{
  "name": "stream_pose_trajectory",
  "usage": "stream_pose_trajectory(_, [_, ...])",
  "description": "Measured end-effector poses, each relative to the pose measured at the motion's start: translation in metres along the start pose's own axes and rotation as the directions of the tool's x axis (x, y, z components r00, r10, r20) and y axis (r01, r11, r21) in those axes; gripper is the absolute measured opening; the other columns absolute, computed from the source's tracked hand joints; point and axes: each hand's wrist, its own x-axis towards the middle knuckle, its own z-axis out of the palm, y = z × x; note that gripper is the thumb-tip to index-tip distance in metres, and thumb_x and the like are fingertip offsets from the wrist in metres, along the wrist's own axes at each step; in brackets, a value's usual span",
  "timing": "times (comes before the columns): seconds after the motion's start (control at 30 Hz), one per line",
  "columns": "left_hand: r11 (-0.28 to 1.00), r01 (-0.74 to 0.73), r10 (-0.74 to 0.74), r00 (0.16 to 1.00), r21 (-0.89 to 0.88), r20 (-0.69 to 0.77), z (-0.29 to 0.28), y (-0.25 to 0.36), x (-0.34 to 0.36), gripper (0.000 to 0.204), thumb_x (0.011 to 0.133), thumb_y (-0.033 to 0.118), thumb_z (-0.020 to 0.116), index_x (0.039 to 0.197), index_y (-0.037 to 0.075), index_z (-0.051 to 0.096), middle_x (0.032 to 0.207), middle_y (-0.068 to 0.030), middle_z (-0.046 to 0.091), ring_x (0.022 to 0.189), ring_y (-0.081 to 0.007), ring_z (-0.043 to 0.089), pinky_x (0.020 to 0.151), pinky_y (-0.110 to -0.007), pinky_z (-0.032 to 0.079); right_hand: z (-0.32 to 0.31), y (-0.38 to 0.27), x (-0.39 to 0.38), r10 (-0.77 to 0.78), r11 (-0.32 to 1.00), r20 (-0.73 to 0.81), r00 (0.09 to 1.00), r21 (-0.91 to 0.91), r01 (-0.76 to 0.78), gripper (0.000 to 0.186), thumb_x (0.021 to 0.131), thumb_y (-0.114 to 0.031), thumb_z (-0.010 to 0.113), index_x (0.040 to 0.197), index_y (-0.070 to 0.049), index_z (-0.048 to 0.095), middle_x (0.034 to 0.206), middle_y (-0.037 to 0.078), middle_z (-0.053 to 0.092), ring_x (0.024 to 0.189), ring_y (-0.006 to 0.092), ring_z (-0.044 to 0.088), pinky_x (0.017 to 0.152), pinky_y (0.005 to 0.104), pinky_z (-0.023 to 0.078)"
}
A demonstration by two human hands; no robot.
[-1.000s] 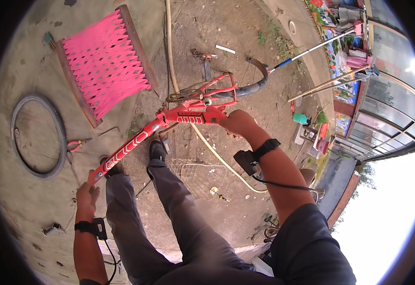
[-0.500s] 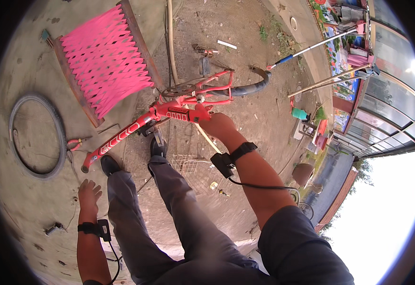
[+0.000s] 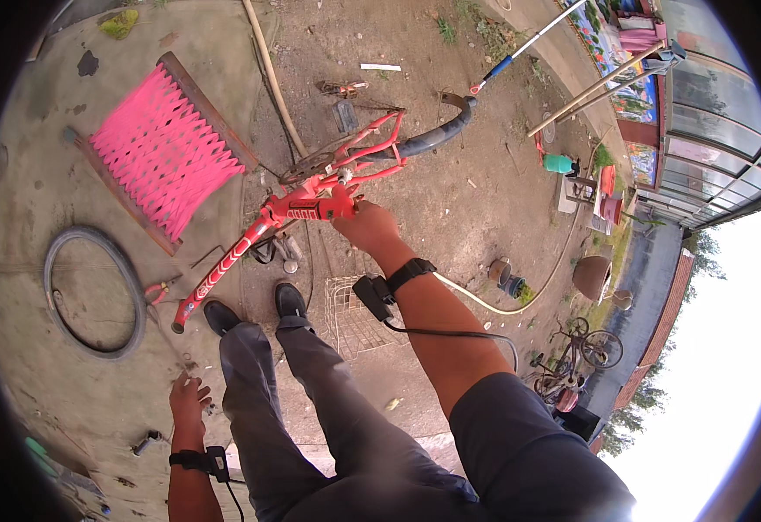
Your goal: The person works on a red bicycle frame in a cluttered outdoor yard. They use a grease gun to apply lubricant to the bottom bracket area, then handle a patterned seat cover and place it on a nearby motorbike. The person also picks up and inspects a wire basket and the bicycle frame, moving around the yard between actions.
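Note:
A red bicycle frame with white markings stretches slantwise in front of my shoes, without wheels fitted. My right hand is closed around the red tube at its right end, the fingers partly hidden behind it. At lower left my left hand hangs apart from the frame, fingers loosely spread and holding nothing. Nearest to that hand on the ground are a loose black tyre and red-handled pliers. A hammer-like tool lies just beyond my right shoe.
A low seat woven with pink straps lies at far left. Beyond the frame are a dark curved tyre piece and a wooden pole. A wire basket lies right of my legs; flowerpots and a bicycle stand farther right.
The whole view has shifted, so the ground things sit elsewhere in the picture. My right hand keeps its grip on the frame; my left stays free, its fingers a little more curled.

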Motion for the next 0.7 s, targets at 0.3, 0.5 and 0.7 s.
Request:
stream_pose_trajectory(0.3, [1.0,0.02,-0.019,0.998,-0.016,0.063,0.043,-0.014,-0.055,0.064,0.097,0.014,0.058,0.153,-0.002,0.033,0.113,-0.0137,0.062,0.084,-0.0214,0.066,0.064,-0.031,0.052,0.007,0.021,-0.026,0.001,0.752,0.154,0.988,0.652,-0.102,0.088,0.086,-0.046,0.076,0.148,0.006,0.04,0.091,0.014,0.072,0.073,0.0197,0.073,0.059,0.0305,0.059])
stream_pose_trajectory(0.5, [0.996,-0.032,0.023,0.994,0.082,0.106,0.078,0.022,-0.095,0.06,0.096,0.016,0.06,0.15,0.002,0.038,0.114,-0.012,0.062,0.087,-0.0219,0.068,0.067,-0.032,0.053,0.006,0.062,-0.089,0.048,0.645,0.229,0.972,0.736,-0.205,0.09,0.087,-0.048,0.073,0.148,0.009,0.04,0.083,0.016,0.073,0.068,0.0212,0.071,0.059,0.0327,0.057])
stream_pose_trajectory(0.7, [0.968,-0.157,0.129,0.98,0.197,0.151,0.083,0.067,-0.129,0.063,0.096,0.017,0.061,0.151,0.0,0.035,0.112,-0.0136,0.067,0.089,-0.0233,0.068,0.07,-0.034,0.055,0.027,0.153,-0.19,0.109,0.543,0.266,0.958,0.791,-0.281,0.081,0.089,-0.046,0.071,0.142,0.01,0.047,0.088,0.02,0.074,0.07,0.0229,0.073,0.062,0.0357,0.058])
